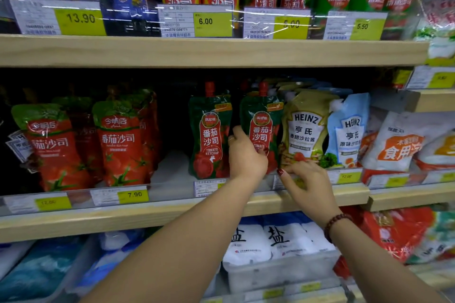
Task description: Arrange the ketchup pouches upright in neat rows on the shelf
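Two dark green ketchup pouches with red caps stand upright on the middle shelf (172, 204). The left ketchup pouch (209, 130) stands free. My left hand (246, 155) grips the right ketchup pouch (261, 118) at its lower left side, fingers curled round its edge. My right hand (305, 179) is at the shelf's front lip below the yellow Heinz pouch (305, 128), fingers bent at that pouch's bottom edge; whether they pinch it is unclear. Further left stand red-and-green ketchup pouches (118, 140), several deep.
A light blue Heinz pouch (349, 130) leans right of the yellow one, then white and orange bags (398, 142). A gap lies between the red pouches and the green ones. A clear price-tag rail (133, 195) runs along the shelf front. Salt bags (278, 238) sit below.
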`<move>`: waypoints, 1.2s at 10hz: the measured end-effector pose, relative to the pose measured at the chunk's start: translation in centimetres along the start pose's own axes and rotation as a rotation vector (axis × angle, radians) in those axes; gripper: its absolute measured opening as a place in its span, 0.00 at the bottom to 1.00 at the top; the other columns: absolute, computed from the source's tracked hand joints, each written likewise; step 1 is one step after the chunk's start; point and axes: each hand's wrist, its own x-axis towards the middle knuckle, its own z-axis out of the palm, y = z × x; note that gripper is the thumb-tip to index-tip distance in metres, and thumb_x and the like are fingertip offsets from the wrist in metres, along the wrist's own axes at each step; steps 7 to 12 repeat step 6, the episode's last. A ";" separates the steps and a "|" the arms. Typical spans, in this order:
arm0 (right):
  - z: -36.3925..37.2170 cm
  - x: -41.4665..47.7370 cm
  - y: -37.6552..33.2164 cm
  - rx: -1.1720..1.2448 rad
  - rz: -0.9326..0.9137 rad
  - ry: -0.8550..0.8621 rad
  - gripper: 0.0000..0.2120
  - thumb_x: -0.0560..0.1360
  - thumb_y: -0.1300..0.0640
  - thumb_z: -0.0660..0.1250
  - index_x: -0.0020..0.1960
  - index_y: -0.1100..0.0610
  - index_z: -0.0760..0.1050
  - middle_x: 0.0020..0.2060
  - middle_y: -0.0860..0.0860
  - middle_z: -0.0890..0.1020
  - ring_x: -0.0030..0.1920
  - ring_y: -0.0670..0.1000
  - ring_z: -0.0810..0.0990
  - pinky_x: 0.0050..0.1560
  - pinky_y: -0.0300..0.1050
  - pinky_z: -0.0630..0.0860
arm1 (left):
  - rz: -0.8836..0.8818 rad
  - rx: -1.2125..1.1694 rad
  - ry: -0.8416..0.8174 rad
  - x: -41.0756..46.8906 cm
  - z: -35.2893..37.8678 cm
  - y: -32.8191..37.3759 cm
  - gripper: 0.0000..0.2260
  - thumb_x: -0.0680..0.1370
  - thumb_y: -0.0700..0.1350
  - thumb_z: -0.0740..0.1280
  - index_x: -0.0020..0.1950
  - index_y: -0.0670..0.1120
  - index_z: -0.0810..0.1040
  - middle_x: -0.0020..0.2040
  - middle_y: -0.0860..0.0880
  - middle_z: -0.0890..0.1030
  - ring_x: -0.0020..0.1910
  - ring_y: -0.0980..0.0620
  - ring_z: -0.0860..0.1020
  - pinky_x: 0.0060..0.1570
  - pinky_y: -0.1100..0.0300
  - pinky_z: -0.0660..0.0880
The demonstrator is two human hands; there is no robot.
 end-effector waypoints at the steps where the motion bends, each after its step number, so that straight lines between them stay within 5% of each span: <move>1: 0.1 -0.1 -0.2 -0.016 0.003 0.002 0.05 0.74 0.58 0.67 0.39 0.55 0.79 0.34 0.49 0.79 0.41 0.53 0.73 0.44 0.52 0.70 | 0.037 0.048 -0.002 -0.1 0.0 -0.4 0.29 0.72 0.38 0.69 0.69 0.44 0.59 0.60 0.41 0.73 0.57 0.42 0.76 0.53 0.54 0.74; 4: 0.0 -0.2 -0.4 -0.064 0.023 -0.023 0.05 0.74 0.58 0.67 0.40 0.55 0.79 0.33 0.47 0.76 0.41 0.53 0.73 0.44 0.49 0.66 | 0.085 0.057 -0.026 -0.2 -0.4 -0.9 0.31 0.73 0.41 0.70 0.70 0.43 0.58 0.60 0.40 0.73 0.58 0.42 0.75 0.53 0.53 0.74; 6: 0.3 -0.3 -2.6 0.011 0.056 0.064 0.07 0.71 0.55 0.69 0.49 0.52 0.79 0.43 0.47 0.77 0.49 0.49 0.72 0.52 0.50 0.67 | 0.205 0.030 -0.088 -1.1 -2.7 -1.6 0.31 0.73 0.46 0.69 0.72 0.46 0.58 0.64 0.43 0.71 0.61 0.46 0.73 0.58 0.54 0.73; 12: 0.3 -0.3 -2.6 0.011 0.056 0.064 0.07 0.71 0.55 0.69 0.49 0.52 0.79 0.43 0.47 0.77 0.49 0.49 0.72 0.52 0.50 0.67 | 0.205 0.030 -0.088 -1.1 -2.7 -1.6 0.31 0.73 0.46 0.69 0.72 0.46 0.58 0.64 0.43 0.71 0.61 0.46 0.73 0.58 0.54 0.73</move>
